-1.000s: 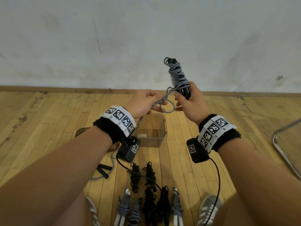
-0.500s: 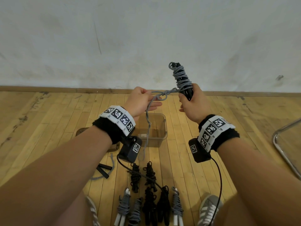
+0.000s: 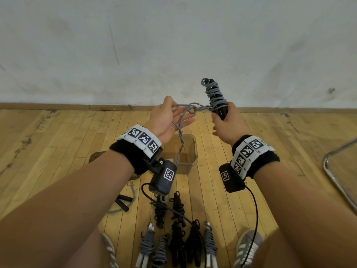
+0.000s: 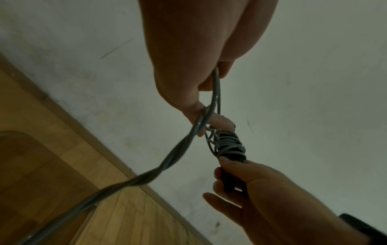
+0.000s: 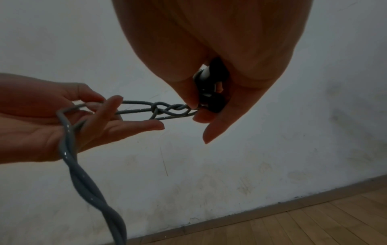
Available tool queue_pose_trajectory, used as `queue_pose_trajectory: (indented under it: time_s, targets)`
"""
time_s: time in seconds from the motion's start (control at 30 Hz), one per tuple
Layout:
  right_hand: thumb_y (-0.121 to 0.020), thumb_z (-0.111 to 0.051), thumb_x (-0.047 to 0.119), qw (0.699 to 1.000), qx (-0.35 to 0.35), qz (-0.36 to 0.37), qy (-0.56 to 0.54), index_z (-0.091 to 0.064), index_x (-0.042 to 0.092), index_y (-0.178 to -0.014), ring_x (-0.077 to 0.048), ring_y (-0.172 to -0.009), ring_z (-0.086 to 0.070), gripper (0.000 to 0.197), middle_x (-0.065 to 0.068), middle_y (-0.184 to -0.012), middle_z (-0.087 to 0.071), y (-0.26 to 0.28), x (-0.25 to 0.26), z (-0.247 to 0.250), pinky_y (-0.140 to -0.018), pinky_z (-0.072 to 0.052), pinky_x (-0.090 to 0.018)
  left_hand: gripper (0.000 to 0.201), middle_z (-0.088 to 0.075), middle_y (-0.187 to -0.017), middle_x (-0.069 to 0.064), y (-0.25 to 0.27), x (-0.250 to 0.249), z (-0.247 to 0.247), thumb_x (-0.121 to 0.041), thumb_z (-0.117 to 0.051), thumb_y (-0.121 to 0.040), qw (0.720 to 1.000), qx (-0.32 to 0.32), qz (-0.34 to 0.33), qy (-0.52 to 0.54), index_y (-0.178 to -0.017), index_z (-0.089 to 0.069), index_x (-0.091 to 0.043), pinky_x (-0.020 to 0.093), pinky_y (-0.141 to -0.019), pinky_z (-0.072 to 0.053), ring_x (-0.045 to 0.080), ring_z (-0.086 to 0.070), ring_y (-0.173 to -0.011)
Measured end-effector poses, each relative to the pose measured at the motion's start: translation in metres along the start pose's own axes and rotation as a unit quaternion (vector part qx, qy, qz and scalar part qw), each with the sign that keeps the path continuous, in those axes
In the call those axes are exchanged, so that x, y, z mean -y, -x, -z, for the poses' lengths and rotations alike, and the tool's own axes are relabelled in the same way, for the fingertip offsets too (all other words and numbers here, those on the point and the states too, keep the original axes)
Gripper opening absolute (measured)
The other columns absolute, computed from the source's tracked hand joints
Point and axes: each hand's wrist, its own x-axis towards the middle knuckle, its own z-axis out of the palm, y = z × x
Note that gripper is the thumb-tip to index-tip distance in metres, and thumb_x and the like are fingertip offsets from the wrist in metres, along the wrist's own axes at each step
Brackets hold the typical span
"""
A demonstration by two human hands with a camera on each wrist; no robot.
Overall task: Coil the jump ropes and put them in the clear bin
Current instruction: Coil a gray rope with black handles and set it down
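Rope [image 3: 214,95]: grey cord wound round black handles, held upright above the floor, loose knot [image 3: 194,109] just left of the coil.
Right hand [image 3: 228,122]: grip wrapped round the handles' lower end.
Left hand [image 3: 166,117]: cord pinched at thumb, it seems; other fingers loosely spread, twisted tail hanging down.
Bin [image 3: 190,149]: clear, on the floor [image 3: 58,142] below the hands.
Near feet: coiled ropes [image 3: 177,235] in rows.

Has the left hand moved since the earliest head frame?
Yes. The left hand has drawn leftward, away from the right hand, and now sits left of the clear bin, pulling the grey rope taut.
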Motion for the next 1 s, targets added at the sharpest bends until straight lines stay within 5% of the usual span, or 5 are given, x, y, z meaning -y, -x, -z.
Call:
queue_pose_trajectory:
  time_s: [0.3,0.47,0.6,0.77,1.0]
  targets:
    - [-0.101,-0.054,0.024,0.999,-0.023,0.015,0.038,-0.046,0.017,-0.125,-0.029,-0.087,-0.068,0.026,-0.005,-0.102,-0.066,0.0,-0.002,0.005,-0.078,-0.059,-0.051,0.03,-0.053,-0.134,0.025,0.002,0.002,0.006,-0.009,-0.065,-0.076,0.987,0.101,0.12,-0.028,-0.049,-0.051,-0.01,0.036,-0.07,-0.065,0.041,-0.061,-0.113]
    - [-0.098,-0.055,0.024,0.998,-0.069,0.004,-0.011,-0.045,0.027,-0.113,-0.026,-0.084,-0.071,0.018,0.004,-0.096,-0.072,-0.009,-0.007,0.009,-0.078,-0.06,-0.053,0.018,-0.068,-0.13,0.02,0.005,0.005,0.006,-0.018,-0.057,-0.079,0.967,0.173,0.148,-0.111,-0.064,-0.054,-0.008,0.041,-0.101,-0.053,0.034,-0.069,-0.116]
    - [-0.101,-0.054,0.022,0.997,-0.055,-0.015,-0.045,-0.048,0.022,-0.117,-0.021,-0.079,-0.073,0.017,0.006,-0.093,-0.073,-0.006,-0.006,0.01,-0.079,-0.061,-0.05,0.021,-0.071,-0.125,0.015,0.007,0.003,0.005,-0.011,-0.055,-0.068,0.968,0.181,0.095,-0.143,-0.049,-0.05,-0.021,0.03,-0.085,-0.053,0.027,-0.071,-0.101]
    - [-0.104,-0.054,0.019,0.99,0.007,-0.015,-0.139,-0.051,0.012,-0.127,-0.015,-0.073,-0.07,0.024,-0.001,-0.097,-0.072,-0.001,0.003,0.012,-0.067,-0.062,-0.028,0.011,-0.075,-0.1,0.004,0.011,0.006,0.004,-0.003,-0.048,-0.06,0.952,0.139,0.046,-0.27,-0.069,-0.055,-0.005,0.026,-0.069,-0.051,0.016,-0.07,-0.078]
    - [-0.103,-0.058,0.016,0.976,0.035,0.004,-0.214,-0.051,0.006,-0.127,-0.018,-0.071,-0.072,0.027,-0.012,-0.101,-0.073,0.004,0.009,0.001,-0.074,-0.063,-0.04,0.048,-0.077,-0.106,0.013,0.01,0.003,0.002,0.007,-0.065,-0.081,0.933,0.161,0.11,-0.303,-0.126,-0.051,-0.006,0.031,-0.076,-0.047,0.025,-0.071,-0.087]
